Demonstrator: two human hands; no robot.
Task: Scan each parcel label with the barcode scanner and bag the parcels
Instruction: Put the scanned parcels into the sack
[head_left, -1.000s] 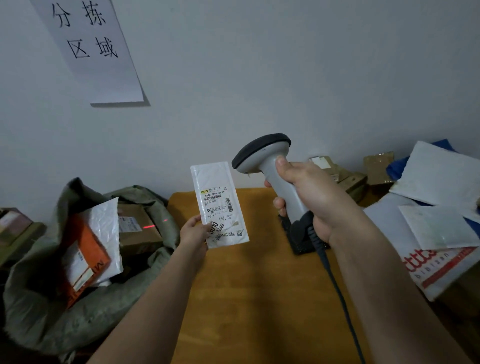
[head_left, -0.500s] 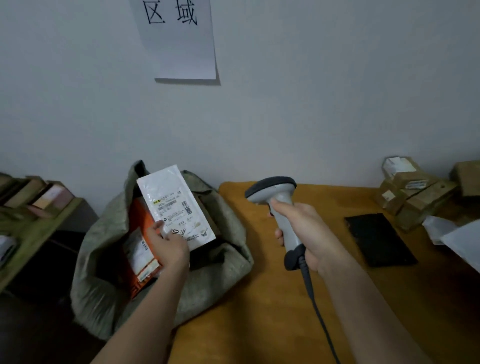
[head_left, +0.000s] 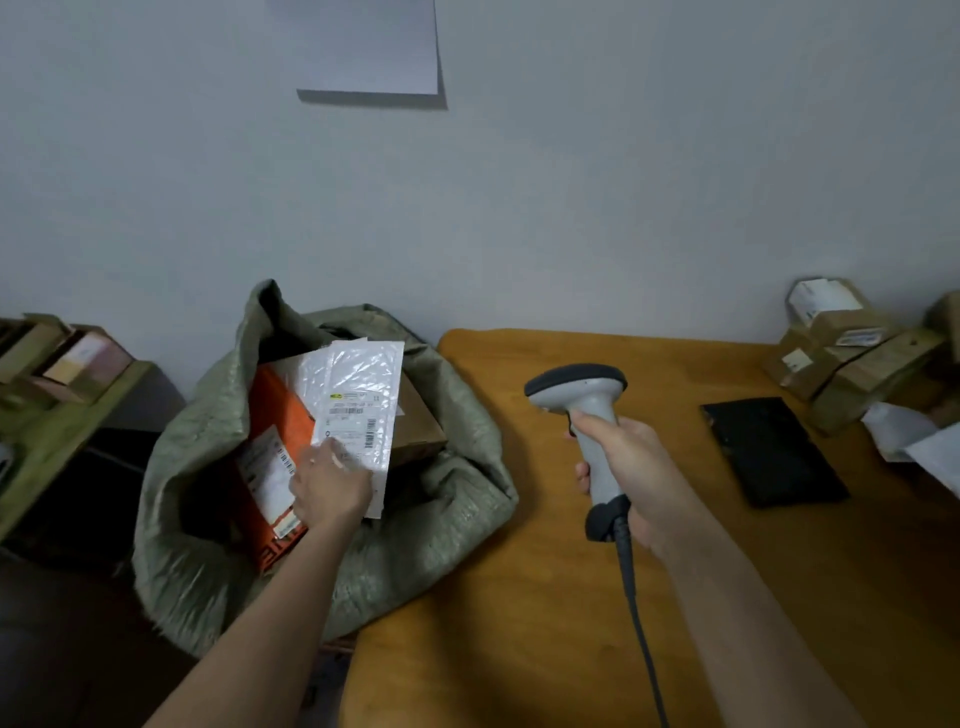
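Now the flat white plastic mailer with a printed label (head_left: 358, 410), held up facing the scanner a second ago, has travelled left and sits over the open mouth of the grey-green woven sack (head_left: 447, 483) at about nine o'clock from the table. The left hand (head_left: 330, 486) pinches its lower edge, so it is not yet let go. By my reading the scan is done and bagging is under way. The right hand (head_left: 631, 480) is wrapped round the handle of the grey corded barcode scanner (head_left: 589, 415), upright over the orange-brown wooden table (head_left: 519, 597). The mailer's label shows a yellow mark and barcodes, too small to read. An orange parcel (head_left: 275, 410) already lies inside the sack.
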